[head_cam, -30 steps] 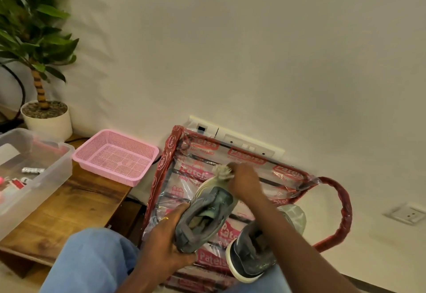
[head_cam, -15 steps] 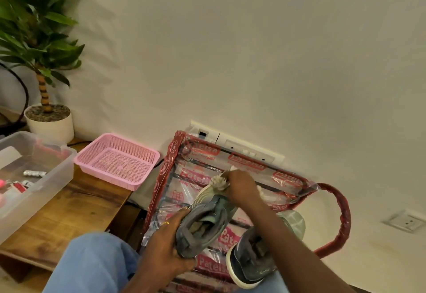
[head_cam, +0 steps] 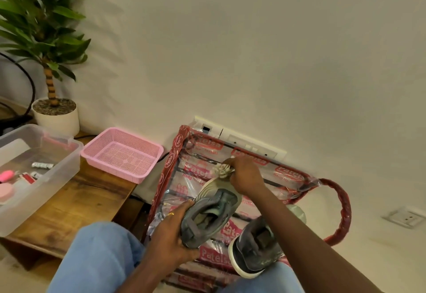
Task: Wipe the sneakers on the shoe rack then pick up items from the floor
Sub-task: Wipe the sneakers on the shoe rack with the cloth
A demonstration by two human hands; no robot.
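Note:
My left hand [head_cam: 171, 234] grips a grey sneaker [head_cam: 208, 218] by its heel and holds it tilted over the shoe rack [head_cam: 175, 154], a red frame still wrapped in printed plastic. A crumpled pale cloth [head_cam: 222, 169] is pinched in my right hand [head_cam: 246, 177] and pressed against the sneaker's toe. The second grey sneaker [head_cam: 255, 249] with a white sole lies on the rack under my right forearm.
A pink mesh basket [head_cam: 122, 154] and a clear plastic box [head_cam: 34, 173] with small items stand on a wooden bench [head_cam: 76, 209] to the left. A potted plant [head_cam: 56, 115] stands behind them. Wall sockets [head_cam: 249, 146] sit just behind the rack.
My right hand with the cloth has shifted slightly along the sneaker's toe. The left hand keeps its grip on the heel; the view has drifted a little.

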